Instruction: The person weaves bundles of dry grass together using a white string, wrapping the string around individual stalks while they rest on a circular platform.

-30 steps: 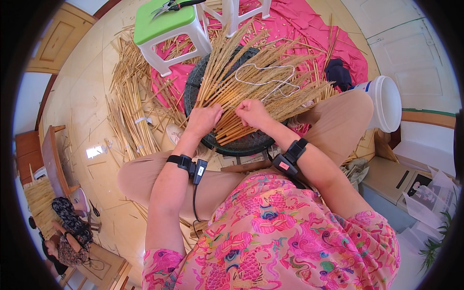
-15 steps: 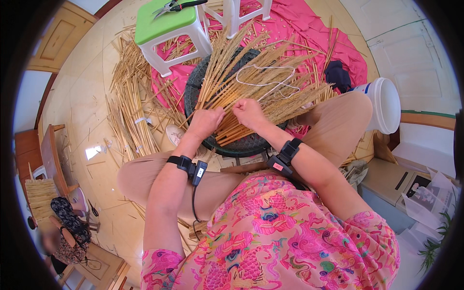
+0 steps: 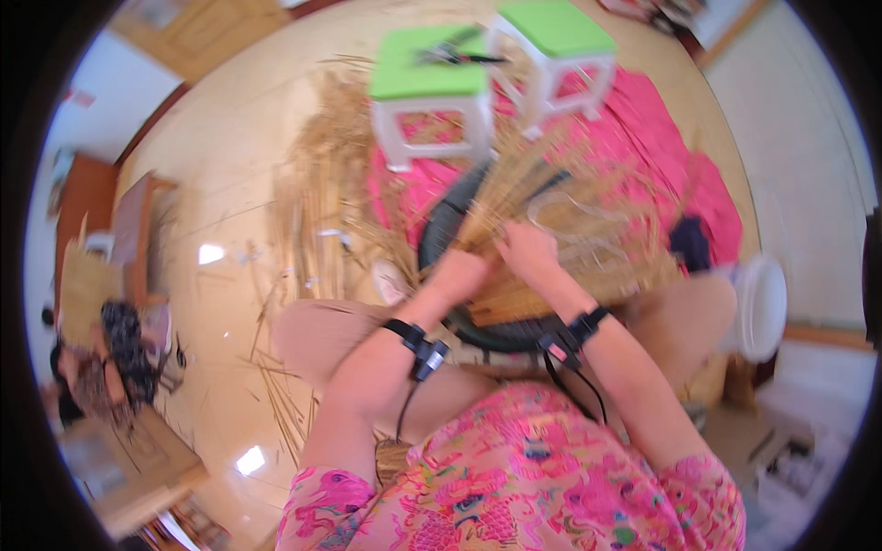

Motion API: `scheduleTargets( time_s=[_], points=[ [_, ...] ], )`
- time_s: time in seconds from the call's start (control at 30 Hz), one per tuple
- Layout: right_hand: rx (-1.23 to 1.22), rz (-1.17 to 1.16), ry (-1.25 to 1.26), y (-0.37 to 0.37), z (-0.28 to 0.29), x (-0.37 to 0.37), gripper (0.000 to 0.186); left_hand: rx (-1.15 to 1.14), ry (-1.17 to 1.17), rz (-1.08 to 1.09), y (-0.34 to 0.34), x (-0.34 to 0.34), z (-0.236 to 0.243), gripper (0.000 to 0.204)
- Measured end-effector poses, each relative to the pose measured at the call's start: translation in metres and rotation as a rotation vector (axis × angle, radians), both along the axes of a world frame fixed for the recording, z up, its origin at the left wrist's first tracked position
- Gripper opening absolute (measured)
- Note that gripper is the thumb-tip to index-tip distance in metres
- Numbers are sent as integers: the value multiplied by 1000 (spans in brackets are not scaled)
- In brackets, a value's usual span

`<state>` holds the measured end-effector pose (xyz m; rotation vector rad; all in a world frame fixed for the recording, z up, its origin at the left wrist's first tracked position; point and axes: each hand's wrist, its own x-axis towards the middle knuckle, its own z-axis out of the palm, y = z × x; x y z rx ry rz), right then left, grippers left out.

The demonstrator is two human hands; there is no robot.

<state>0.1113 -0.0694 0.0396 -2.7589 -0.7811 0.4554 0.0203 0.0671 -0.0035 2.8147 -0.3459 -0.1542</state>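
Observation:
A fan of dried, feathery grass stalks (image 3: 588, 266) lies on a dark round base (image 3: 441, 230), which looks like a tyre. My left hand (image 3: 457, 275) is closed around stalks on the left side of the fan, where a narrower bunch (image 3: 501, 188) spreads upward. Just right of it, my right hand (image 3: 530, 251) is closed above the stalks, its fingertips pinched together. Whatever it grips is too blurred to make out. Over the seed heads runs a loose loop of white cord (image 3: 536, 208). Both wrists wear black straps with small devices.
Two green-topped stools (image 3: 427, 78) stand beyond the base, with pruning shears (image 3: 450, 57) on the left one. Pink cloth (image 3: 643, 119) covers the floor there. Loose stalks (image 3: 317, 184) lie to the left. A white bucket (image 3: 761, 308) stands right. Another person (image 3: 106, 372) sits far left.
The whole view has shifted and blurred, so the scene sits lower and further right. Both hands remain closed at the stalks, close together.

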Motion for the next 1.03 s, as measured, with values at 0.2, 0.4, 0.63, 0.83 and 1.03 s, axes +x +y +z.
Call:
scheduleTargets(
  time_s=[0.2,0.4,0.63,0.83,1.03],
  points=[
    [-247,280,236,19,-12,24,26,-81,-156,-5,-4,3,-22,15],
    [-391,509,174,13,-40,43,23,-94,-113,-7,-8,3,-9,16],
    [-128,167,-19,21,-41,23,21,-170,-202,8,-3,6,-10,15],
    [111,33,-211,32,-48,45,22,-148,-128,-21,-6,4,-3,19],
    [350,-349,459,34,-23,81,26,-174,-115,92,-1,6,1,21]
  ],
)
